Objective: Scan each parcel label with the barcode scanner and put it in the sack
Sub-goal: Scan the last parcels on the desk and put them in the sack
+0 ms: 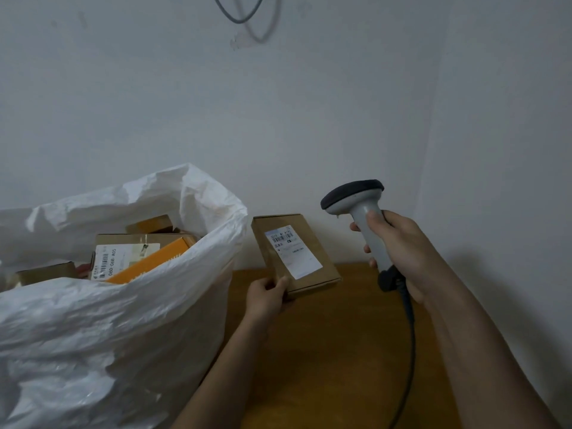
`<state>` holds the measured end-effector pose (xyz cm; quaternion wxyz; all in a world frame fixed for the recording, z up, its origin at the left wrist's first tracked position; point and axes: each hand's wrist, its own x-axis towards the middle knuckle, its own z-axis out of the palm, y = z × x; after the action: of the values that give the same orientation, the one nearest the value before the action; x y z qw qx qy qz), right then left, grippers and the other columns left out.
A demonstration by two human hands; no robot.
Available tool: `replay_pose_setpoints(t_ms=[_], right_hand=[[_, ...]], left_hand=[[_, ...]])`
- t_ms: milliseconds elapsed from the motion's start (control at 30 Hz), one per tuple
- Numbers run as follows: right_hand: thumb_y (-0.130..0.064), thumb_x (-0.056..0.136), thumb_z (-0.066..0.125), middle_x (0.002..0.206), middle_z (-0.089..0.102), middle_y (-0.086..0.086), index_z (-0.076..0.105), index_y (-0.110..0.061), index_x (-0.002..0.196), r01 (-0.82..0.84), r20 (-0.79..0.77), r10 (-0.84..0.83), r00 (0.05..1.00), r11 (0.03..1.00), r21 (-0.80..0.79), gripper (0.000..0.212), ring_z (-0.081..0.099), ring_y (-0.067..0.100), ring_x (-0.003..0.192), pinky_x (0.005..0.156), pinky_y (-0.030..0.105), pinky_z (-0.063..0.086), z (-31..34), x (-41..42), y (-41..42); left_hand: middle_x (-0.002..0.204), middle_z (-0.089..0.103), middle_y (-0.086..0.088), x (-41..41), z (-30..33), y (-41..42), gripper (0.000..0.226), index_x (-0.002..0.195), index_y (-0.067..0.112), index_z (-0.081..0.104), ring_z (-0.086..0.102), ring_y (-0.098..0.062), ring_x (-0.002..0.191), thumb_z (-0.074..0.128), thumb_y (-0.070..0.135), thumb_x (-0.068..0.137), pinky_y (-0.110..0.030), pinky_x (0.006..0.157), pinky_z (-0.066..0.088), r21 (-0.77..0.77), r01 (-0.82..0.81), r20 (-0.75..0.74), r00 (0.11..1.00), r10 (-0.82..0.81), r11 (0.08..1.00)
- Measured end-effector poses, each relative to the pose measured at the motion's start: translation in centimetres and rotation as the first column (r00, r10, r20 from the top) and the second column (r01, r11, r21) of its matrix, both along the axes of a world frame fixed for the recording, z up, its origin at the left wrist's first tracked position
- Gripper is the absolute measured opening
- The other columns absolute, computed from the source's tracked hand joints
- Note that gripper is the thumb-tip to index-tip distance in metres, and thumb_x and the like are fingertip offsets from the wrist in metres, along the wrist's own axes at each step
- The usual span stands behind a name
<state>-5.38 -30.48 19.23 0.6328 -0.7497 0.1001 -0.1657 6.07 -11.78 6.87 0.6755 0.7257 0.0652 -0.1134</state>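
Note:
My left hand [266,297] grips the near corner of a flat brown cardboard parcel [309,274], held above the table with its white barcode label [292,251] facing up. My right hand [402,252] holds the grey handle of a barcode scanner [356,199], whose dark head tilts left, above and to the right of the parcel. A large white sack [123,329] stands open at the left. It holds several cardboard parcels, one with a label reading 060-068-A05 [106,263] and an orange box [148,261].
A brown wooden table [340,351] lies under both arms and meets a pale wall at the back. The scanner's black cable [410,351] hangs down from the handle along my right forearm. A grey cable loop [238,13] hangs on the wall above.

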Motion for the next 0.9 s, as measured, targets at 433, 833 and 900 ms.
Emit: replay_pose_setpoints(t_ms=[433, 833, 900], right_hand=[[-0.033, 0.101, 0.045, 0.073, 0.056, -0.008, 0.064, -0.011, 0.110, -0.037, -0.022, 0.036, 0.999, 0.996, -0.077, 0.030, 0.050, 0.013, 0.063, 0.052, 0.025, 0.043, 3.6, -3.1, 1.0], [-0.033, 0.101, 0.045, 0.069, 0.056, -0.010, 0.065, -0.011, 0.107, -0.039, -0.008, 0.038, 0.999, 0.996, -0.084, 0.030, 0.050, 0.011, 0.060, 0.045, 0.017, 0.042, 4.5, -4.0, 1.1], [-0.034, 0.101, 0.045, 0.068, 0.056, -0.010, 0.064, -0.011, 0.107, -0.039, -0.010, 0.039, 0.999, 0.996, -0.084, 0.030, 0.050, 0.011, 0.060, 0.045, 0.018, 0.042, 4.6, -4.1, 1.1]], left_hand=[[0.109, 0.067, -0.012, 0.5, -0.9, 0.3, 0.021, 0.111, 0.005, 0.062, 0.067, -0.026, 0.098, 0.060, 0.020, 0.096, -0.032, 0.074, 0.061, 0.017, 0.011, -0.027, 1.000, -0.010, 1.000], [0.110, 0.067, -0.011, 1.0, -1.2, 0.1, 0.028, 0.118, 0.003, 0.062, 0.067, -0.026, 0.099, 0.060, 0.020, 0.096, -0.040, 0.083, 0.060, 0.011, 0.007, -0.039, 0.999, -0.007, 1.000], [0.109, 0.067, -0.011, 1.0, -1.2, 0.1, 0.029, 0.119, 0.002, 0.062, 0.067, -0.026, 0.099, 0.060, 0.020, 0.096, -0.038, 0.081, 0.060, 0.015, 0.014, -0.039, 0.999, -0.014, 1.000]])
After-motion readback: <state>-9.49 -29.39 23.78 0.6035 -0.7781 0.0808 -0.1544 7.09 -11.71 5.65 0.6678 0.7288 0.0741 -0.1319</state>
